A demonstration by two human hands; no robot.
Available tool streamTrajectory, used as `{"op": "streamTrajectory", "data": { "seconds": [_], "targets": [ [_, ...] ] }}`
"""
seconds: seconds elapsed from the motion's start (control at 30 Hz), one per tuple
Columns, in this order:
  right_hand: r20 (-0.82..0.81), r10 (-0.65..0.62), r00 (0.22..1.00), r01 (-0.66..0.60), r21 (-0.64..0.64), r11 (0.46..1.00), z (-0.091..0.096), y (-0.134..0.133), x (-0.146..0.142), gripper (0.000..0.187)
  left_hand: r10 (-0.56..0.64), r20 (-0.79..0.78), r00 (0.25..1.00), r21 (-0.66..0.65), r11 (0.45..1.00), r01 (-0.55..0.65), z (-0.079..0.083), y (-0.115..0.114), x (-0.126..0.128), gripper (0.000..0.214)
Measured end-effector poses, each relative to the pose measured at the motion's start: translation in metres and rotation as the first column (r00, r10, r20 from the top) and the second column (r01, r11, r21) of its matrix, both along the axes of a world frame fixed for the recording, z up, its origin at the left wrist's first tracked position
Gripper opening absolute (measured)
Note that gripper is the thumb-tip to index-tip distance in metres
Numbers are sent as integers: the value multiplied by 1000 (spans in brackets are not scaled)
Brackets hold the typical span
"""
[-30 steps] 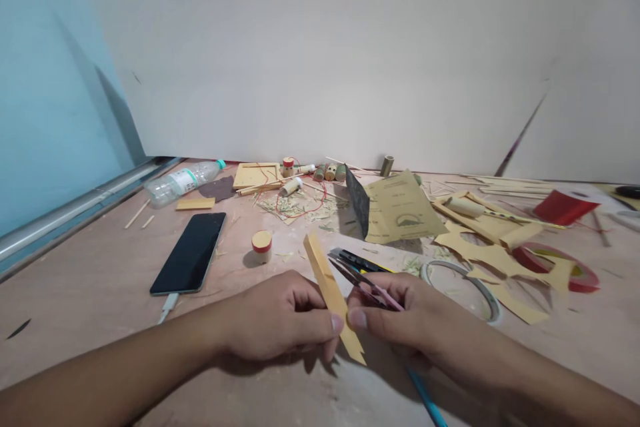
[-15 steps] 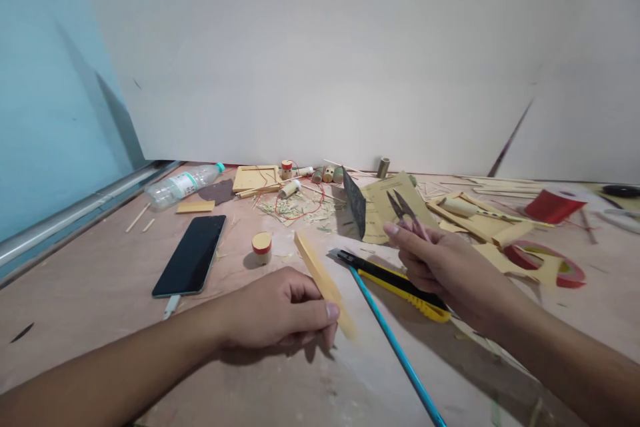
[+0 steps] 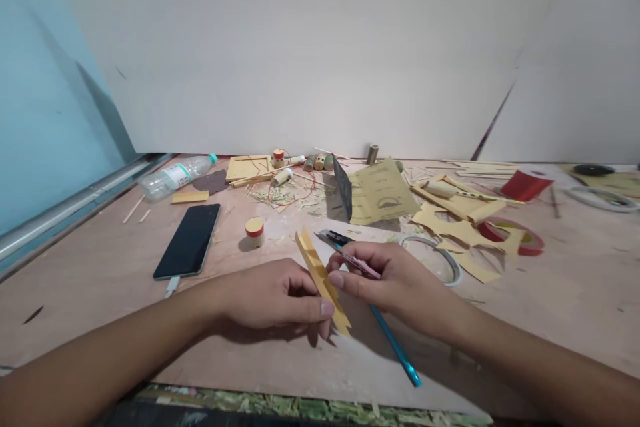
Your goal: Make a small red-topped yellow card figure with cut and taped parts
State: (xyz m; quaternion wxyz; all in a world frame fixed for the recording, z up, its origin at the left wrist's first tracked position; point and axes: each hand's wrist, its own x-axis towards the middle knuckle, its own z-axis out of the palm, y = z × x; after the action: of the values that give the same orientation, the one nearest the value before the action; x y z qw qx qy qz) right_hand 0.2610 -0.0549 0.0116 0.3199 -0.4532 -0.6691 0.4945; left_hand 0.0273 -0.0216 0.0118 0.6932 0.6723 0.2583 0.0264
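Note:
My left hand (image 3: 280,297) pinches a folded strip of yellow paper (image 3: 311,257) between thumb and fingers, low over the table. Its long fold opens towards the right, and the near end looks notched. From the other side my right hand (image 3: 395,280) comes up against the strip, thumb and fingertips at its edge. Pink-handled thread snips (image 3: 367,268) are tucked in that hand; fingers partly cover them. Beneath the right hand lie a box cutter (image 3: 334,237), mostly hidden, and a shiny blue stick (image 3: 400,350). A small wooden piece with a red band (image 3: 255,231) stands beyond my left hand.
A phone (image 3: 187,240) on a white cable and a plastic bottle (image 3: 175,177) lie at the left. Behind are a folded printed card (image 3: 383,193) and shavings (image 3: 290,197). At the right are paper offcuts (image 3: 477,268), tape rolls (image 3: 535,240) and a red spool (image 3: 525,185).
My right hand has moved left and down to the paper strip, the snips now turned within its grip. My left hand keeps hold of the strip. The view has tilted slightly downward.

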Motion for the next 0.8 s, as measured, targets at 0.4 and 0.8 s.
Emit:
{"op": "streamTrajectory", "data": {
  "seconds": [0.4, 0.8],
  "targets": [
    [-12, -102, 995, 100, -109, 989, -4, -8, -10, 26, 315, 56, 948, -1, 949, -315, -3, -12, 8, 43],
    [-211, -103, 972, 9, -405, 914, -5, -1, -2, 50, 433, 82, 898, -38, 901, -431, -7, -6, 3, 39]
  ]
}}
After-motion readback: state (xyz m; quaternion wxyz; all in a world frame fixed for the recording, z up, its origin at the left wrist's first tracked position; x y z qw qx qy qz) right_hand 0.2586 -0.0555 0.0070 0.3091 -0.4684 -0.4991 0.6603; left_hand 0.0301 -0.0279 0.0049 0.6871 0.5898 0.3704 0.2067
